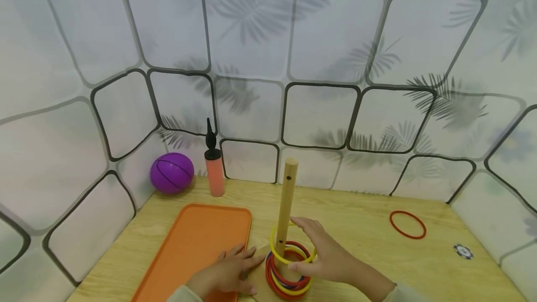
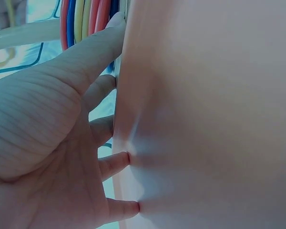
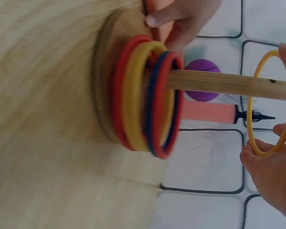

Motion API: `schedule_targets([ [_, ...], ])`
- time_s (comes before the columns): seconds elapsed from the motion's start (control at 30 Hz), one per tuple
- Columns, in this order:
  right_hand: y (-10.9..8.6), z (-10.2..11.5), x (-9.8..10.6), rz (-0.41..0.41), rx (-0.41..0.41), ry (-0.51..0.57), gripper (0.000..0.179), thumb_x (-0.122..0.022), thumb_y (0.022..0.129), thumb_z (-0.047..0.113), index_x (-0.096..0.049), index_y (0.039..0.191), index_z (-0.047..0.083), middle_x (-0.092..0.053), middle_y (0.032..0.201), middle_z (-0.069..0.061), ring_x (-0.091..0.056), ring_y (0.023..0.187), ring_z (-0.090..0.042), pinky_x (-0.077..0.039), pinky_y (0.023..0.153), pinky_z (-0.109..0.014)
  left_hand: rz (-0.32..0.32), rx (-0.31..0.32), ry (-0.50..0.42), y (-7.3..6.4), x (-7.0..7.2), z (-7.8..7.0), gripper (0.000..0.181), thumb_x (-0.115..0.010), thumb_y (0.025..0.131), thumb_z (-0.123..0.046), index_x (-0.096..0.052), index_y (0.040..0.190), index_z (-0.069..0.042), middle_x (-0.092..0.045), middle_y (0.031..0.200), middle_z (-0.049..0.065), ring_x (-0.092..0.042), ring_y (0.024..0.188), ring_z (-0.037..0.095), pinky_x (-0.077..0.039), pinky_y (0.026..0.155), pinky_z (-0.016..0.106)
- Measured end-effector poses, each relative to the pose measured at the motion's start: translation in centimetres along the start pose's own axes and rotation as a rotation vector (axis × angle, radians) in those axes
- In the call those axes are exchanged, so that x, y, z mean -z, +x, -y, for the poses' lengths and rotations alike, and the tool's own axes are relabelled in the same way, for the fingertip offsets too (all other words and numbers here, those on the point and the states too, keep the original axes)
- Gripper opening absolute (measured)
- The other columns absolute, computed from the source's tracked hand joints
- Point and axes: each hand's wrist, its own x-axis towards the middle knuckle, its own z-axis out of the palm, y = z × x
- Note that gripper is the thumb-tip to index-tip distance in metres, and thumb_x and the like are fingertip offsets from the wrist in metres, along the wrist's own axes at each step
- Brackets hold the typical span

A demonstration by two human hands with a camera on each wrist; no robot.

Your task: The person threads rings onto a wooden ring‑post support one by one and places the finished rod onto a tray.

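Note:
A wooden post (image 1: pixel 287 195) stands upright on a wooden base (image 1: pixel 256 277). Several red, yellow and blue rings (image 3: pixel 129 105) lie stacked round its foot. My right hand (image 1: pixel 335 257) pinches a yellow ring (image 3: pixel 250 112) between thumb and fingers; the ring is tilted and encircles the post above the stack. My left hand (image 1: pixel 226 271), fingers spread, rests at the base and the edge of an orange tray (image 1: pixel 205 232). In the left wrist view, the fingertips of the left hand (image 2: pixel 52 129) press against the tray surface.
A purple ball (image 1: pixel 172 173) and a pink hand pump (image 1: pixel 216 176) with a black top stand at the back left, near the patterned wall. On the right of the wooden table (image 1: pixel 352 213) lie a red ring (image 1: pixel 391 222) and a small dark-and-white disc (image 1: pixel 463 251).

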Motion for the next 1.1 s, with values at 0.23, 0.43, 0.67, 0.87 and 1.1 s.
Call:
schedule_targets([
  [0.23, -1.2, -2.1, -2.3, -0.012, -0.093, 0.025, 0.085, -0.075, 0.078, 0.045, -0.033, 0.145, 0.014, -0.039, 0.142, -0.01, -0.04, 0.126, -0.032, -0.04, 0.092, -0.059, -0.011, -0.008, 0.016, -0.1, -0.1, 0.2, 0.07, -0.071, 0.08, -0.045, -0.044, 0.143, -0.029, -0.036, 0.149, 0.011, -0.021, 0.137, 0.044, -0.018, 0.098, 0.071],
  [0.43, -2.0, -3.0, -3.3, -0.015, -0.076, -0.02, 0.087, -0.076, 0.076, 0.046, -0.034, 0.145, 0.013, -0.04, 0.141, -0.01, -0.039, 0.127, -0.031, -0.041, 0.095, -0.053, -0.023, -0.018, 0.026, -0.1, -0.2, 0.1, 0.069, -0.071, 0.08, -0.045, -0.045, 0.142, -0.028, -0.037, 0.149, 0.011, -0.022, 0.137, 0.044, -0.018, 0.099, 0.071],
  [0.67, -3.1, -4.3, -3.3, -0.007, -0.06, -0.041, 0.082, -0.072, 0.081, 0.044, -0.036, 0.143, 0.006, -0.041, 0.14, -0.008, -0.042, 0.124, -0.029, -0.043, 0.094, -0.046, -0.023, -0.014, 0.014, -0.1, -0.2, 0.0, 0.07, -0.072, 0.08, -0.044, -0.045, 0.142, -0.028, -0.037, 0.149, 0.011, -0.022, 0.137, 0.044, -0.017, 0.099, 0.071],
  [0.87, -5.2, -6.3, -2.4, -0.108, 0.053, -0.094, 0.074, -0.074, 0.083, 0.032, -0.039, 0.14, 0.001, -0.048, 0.131, -0.015, -0.05, 0.114, -0.027, -0.046, 0.091, -0.034, -0.028, -0.027, 0.019, 0.2, -0.2, 0.1, 0.07, -0.071, 0.08, -0.045, -0.044, 0.143, -0.029, -0.036, 0.149, 0.011, -0.021, 0.137, 0.045, -0.017, 0.099, 0.071],
  [1.1, -7.9, -8.4, -0.5, -0.133, -0.084, -0.065, 0.069, -0.072, 0.085, 0.026, -0.039, 0.139, -0.002, -0.048, 0.13, -0.02, -0.05, 0.114, -0.031, -0.043, 0.093, -0.02, -0.032, -0.035, 0.02, -0.1, -0.2, 0.1, 0.07, -0.072, 0.08, -0.044, -0.046, 0.142, -0.026, -0.037, 0.148, 0.014, -0.022, 0.136, 0.045, -0.017, 0.097, 0.072],
])
